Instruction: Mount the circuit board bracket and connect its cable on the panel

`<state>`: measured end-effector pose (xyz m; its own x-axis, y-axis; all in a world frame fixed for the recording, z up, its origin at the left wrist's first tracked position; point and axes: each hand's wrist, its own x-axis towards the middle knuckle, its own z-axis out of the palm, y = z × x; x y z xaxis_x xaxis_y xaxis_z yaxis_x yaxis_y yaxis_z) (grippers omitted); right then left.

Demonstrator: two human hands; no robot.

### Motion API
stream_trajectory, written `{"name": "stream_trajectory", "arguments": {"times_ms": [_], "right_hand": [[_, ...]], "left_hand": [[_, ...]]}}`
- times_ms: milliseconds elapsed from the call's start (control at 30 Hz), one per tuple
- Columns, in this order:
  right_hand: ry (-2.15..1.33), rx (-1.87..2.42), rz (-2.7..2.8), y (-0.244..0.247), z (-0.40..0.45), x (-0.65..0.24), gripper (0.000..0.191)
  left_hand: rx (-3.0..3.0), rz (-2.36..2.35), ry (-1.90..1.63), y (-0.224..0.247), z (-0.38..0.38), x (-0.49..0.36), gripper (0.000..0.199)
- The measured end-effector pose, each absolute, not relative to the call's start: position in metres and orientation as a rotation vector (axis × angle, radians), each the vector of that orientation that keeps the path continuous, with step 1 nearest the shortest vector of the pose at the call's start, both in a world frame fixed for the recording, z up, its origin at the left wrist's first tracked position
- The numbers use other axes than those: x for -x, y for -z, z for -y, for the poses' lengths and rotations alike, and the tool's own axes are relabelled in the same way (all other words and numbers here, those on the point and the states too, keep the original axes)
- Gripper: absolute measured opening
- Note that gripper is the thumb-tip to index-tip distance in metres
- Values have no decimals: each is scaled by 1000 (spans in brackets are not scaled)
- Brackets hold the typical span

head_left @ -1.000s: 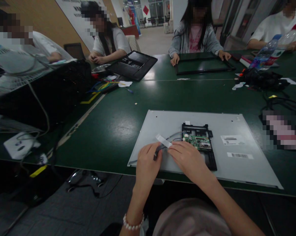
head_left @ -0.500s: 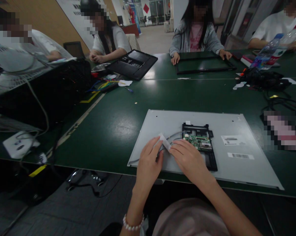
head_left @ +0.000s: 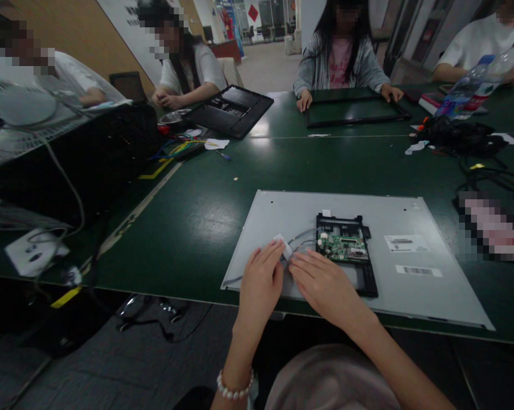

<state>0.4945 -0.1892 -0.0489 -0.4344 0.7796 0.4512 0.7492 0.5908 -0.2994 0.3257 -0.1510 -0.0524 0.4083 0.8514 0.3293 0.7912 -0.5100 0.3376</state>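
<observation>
A grey metal display panel (head_left: 291, 208) lies on the table in front of me. On it sits a black plastic bracket (head_left: 370, 279) with a green circuit board (head_left: 340, 246), from which thin grey cables (head_left: 304, 233) run left. A short white strip of tape (head_left: 286, 248) lies across these cables. My left hand (head_left: 262, 279) rests its outstretched fingers on the tape's left side, thumb apart. From the right, my right hand (head_left: 323, 279) lays its straight fingers flat at the tape's lower end. Both hands partly cover the tape and cables.
Across the green table (head_left: 188, 228), a person's hands hold a black frame (head_left: 354, 121). A black monitor cover (head_left: 235, 111) stands further left. Bottles (head_left: 465, 91), black cables (head_left: 465, 136) and a blurred pink object (head_left: 491, 225) are on the right. A large black case (head_left: 77, 165) occupies the left.
The tape strip, pinched between both hands' fingertips before, has come down onto the cables and panel. My fingers have flattened over it, and the right hand has shifted slightly left and down.
</observation>
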Motion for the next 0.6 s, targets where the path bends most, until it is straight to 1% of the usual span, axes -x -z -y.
{"name": "stream_trajectory", "arguments": {"times_ms": [100,233,300,600], "right_hand": [[-141,1237,2293,49,195,-493,34],[-252,1267,2318,50,206,-496,57],[-274,1274,2328,49,211,-497,63],[-279,1366,2316,47,220,-493,69]], "left_hand": [[-2506,-1544,-709,53,151,-333,34],[-2478,-1627,-676,52,149,-341,33],[-2463,-1658,-663,51,147,-343,33],[-2455,-1714,-567,45,141,-345,37]]}}
